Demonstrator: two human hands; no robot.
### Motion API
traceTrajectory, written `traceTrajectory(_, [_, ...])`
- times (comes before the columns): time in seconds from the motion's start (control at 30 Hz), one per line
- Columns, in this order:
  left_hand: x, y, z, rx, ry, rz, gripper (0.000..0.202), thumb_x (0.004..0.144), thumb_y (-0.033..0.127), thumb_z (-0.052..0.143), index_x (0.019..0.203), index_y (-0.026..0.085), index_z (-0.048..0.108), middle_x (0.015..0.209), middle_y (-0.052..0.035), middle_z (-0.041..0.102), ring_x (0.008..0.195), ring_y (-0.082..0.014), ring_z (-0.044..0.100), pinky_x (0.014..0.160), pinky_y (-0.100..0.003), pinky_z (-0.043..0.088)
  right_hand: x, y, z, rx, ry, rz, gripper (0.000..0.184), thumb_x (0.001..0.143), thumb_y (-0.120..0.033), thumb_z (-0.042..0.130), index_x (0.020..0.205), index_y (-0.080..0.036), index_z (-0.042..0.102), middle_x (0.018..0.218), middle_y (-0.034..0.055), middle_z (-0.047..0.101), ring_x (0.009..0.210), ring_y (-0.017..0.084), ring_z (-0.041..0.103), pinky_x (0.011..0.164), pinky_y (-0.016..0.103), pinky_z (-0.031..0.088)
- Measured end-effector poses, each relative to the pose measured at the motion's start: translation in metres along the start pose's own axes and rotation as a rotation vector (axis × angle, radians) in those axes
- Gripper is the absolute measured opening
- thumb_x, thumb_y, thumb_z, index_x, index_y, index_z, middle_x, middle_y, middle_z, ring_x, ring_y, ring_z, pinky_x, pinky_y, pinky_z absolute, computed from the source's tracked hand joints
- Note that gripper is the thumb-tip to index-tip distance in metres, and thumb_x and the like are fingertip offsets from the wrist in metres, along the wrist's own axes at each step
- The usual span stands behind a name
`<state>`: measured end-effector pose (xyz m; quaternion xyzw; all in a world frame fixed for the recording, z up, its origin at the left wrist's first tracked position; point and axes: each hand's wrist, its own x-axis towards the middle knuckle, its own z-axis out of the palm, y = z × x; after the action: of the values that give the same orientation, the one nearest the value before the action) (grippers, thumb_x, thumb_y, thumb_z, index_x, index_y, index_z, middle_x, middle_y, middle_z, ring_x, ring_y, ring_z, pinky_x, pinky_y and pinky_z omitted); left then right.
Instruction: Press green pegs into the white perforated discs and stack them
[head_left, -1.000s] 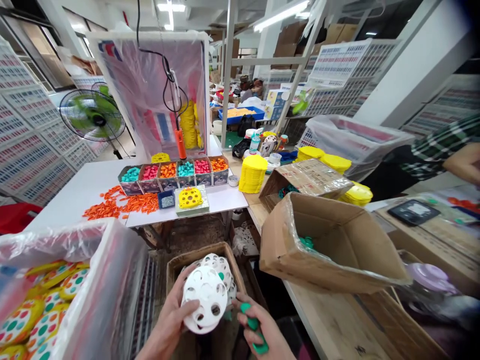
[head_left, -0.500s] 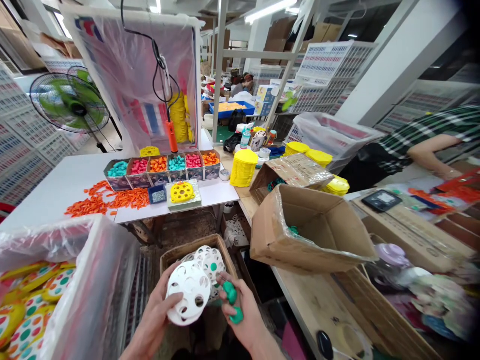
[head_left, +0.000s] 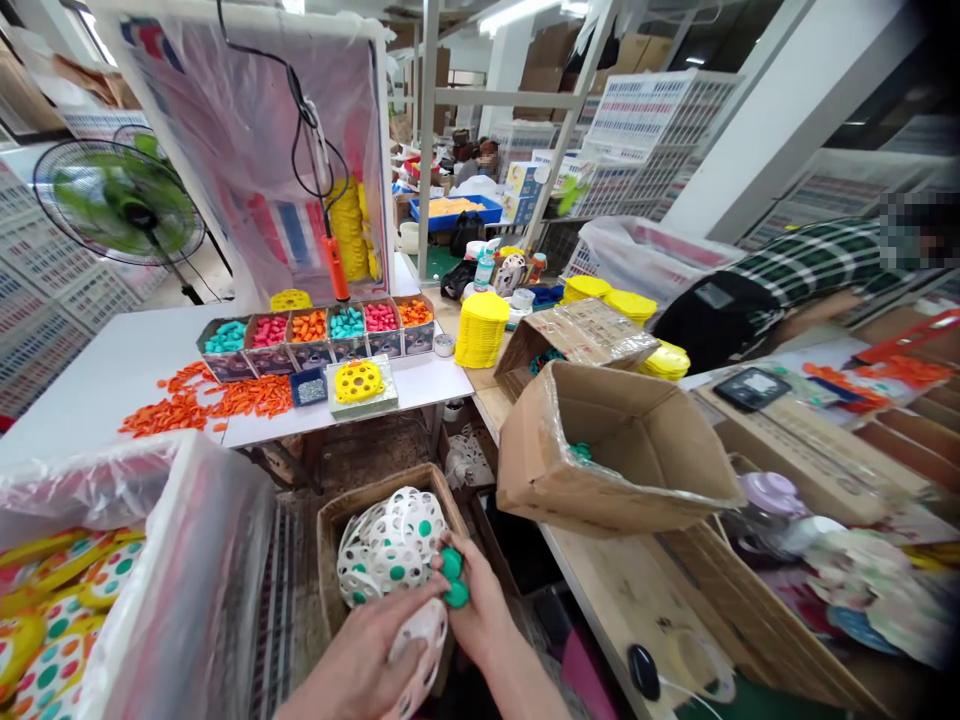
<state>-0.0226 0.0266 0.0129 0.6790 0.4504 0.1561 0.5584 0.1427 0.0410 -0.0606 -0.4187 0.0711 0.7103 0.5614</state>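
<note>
My left hand holds a white disc with round holes, its thumb over the disc and its fingertips reaching to my right hand. In my right hand are small green plastic pieces, closed in the fingers; how many is partly hidden. Both hands meet at the near side of a cardboard box. Inside it lie more white perforated discs, some with a green piece in a hole.
Left stands a plastic-lined crate of yellow-rimmed dotted discs. Ahead, a white table carries a divided tray of coloured pieces and loose orange pieces. An open carton stands right. A co-worker bends at far right.
My left hand has swung the white disc down and right, its fingers now touching the green pieces at my right hand. More discs in the box show. The co-worker has leaned further into view.
</note>
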Motion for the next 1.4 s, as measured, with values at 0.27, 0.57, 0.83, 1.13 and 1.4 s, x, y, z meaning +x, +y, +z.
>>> traceTrajectory(0.27, [0.011, 0.003, 0.008, 0.057, 0.044, 0.086, 0.026, 0.086, 0.037, 0.057, 0.106, 0.033, 0.074, 0.098, -0.0076, 0.077, 0.089, -0.0281, 0.069, 0.08, -0.028, 0.047, -0.003, 0.011, 0.006, -0.073, 0.083, -0.083, 0.026, 0.052, -0.017, 0.075, 0.077, -0.017, 0.067, 0.068, -0.0026, 0.064, 0.054, 0.008, 0.057, 0.045, 0.017, 0.042])
traceTrajectory(0.57, [0.021, 0.005, 0.015, 0.624, -0.043, 0.02, 0.02, 0.09, 0.027, 0.048, 0.092, 0.028, 0.068, 0.091, -0.0024, 0.077, 0.085, -0.0244, 0.072, 0.066, -0.026, 0.043, 0.006, 0.016, 0.012, -0.147, 0.139, -0.114, 0.025, 0.052, -0.021, 0.068, 0.076, -0.017, 0.068, 0.069, -0.0012, 0.065, 0.054, 0.01, 0.057, 0.043, 0.018, 0.038])
traceTrajectory(0.83, [0.022, -0.007, 0.008, 0.317, -0.018, -0.014, 0.026, 0.09, 0.034, 0.05, 0.1, 0.029, 0.073, 0.095, 0.0007, 0.078, 0.087, -0.0193, 0.07, 0.079, -0.022, 0.045, -0.016, 0.01, 0.013, -0.16, -0.014, -0.116, 0.032, 0.054, -0.013, 0.056, 0.082, -0.02, 0.069, 0.066, -0.0014, 0.064, 0.064, 0.013, 0.057, 0.057, 0.021, 0.045])
traceTrajectory(1.13, [0.027, -0.021, 0.001, -0.026, -0.051, -0.079, 0.034, 0.091, 0.037, 0.051, 0.11, 0.023, 0.075, 0.097, 0.0004, 0.078, 0.09, -0.0219, 0.066, 0.081, -0.024, 0.046, -0.013, 0.012, 0.011, -0.212, -0.027, -0.188, 0.017, 0.058, -0.016, 0.063, 0.074, -0.02, 0.066, 0.067, -0.0007, 0.061, 0.063, 0.015, 0.055, 0.06, 0.025, 0.045])
traceTrajectory(1.4, [0.028, -0.024, -0.001, -0.118, -0.067, -0.093, 0.034, 0.09, 0.037, 0.056, 0.115, 0.023, 0.073, 0.102, -0.0012, 0.078, 0.093, -0.0221, 0.066, 0.084, -0.025, 0.046, -0.016, 0.02, -0.001, -0.59, -0.037, -0.287, 0.011, 0.075, -0.03, 0.062, 0.082, -0.021, 0.065, 0.078, 0.0001, 0.063, 0.076, 0.017, 0.056, 0.071, 0.027, 0.042])
